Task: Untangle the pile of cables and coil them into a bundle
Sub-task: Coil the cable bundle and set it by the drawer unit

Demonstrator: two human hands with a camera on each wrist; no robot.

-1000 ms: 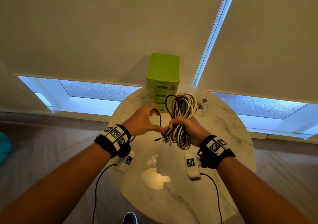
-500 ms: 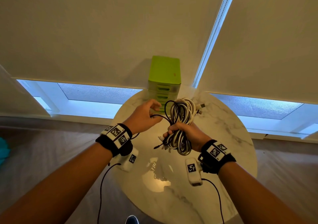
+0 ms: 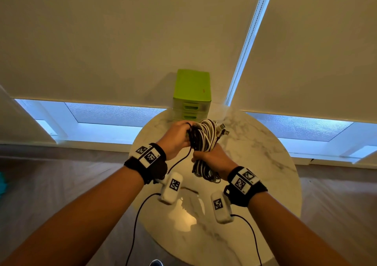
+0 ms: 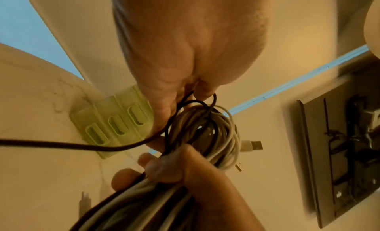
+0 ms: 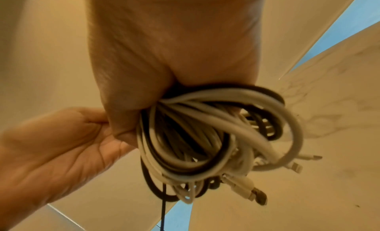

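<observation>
My right hand (image 3: pixel 212 159) grips the coiled bundle of white and black cables (image 3: pixel 204 141) at its middle, above the round marble table (image 3: pixel 265 163). My left hand (image 3: pixel 177 137) pinches a loose black cable (image 4: pixel 61 146) against the bundle's top.

Round marble table, with a green drawer box at the far edge

You stand at a round table (image 3: pixel 255 163) with a white marble top, grey veins and a glossy surface that reflects a warm light near the middle. On it, at the far edge close to the window blinds, stands a small green drawer unit (image 3: pixel 191 96); it is upright, and its stacked drawers with slot handles face you. The table stands on a wooden floor (image 3: pixel 61 176) of grey-brown colour. Whether the cable plugs at the far right touch the marble, the views do not show clearly.
</observation>
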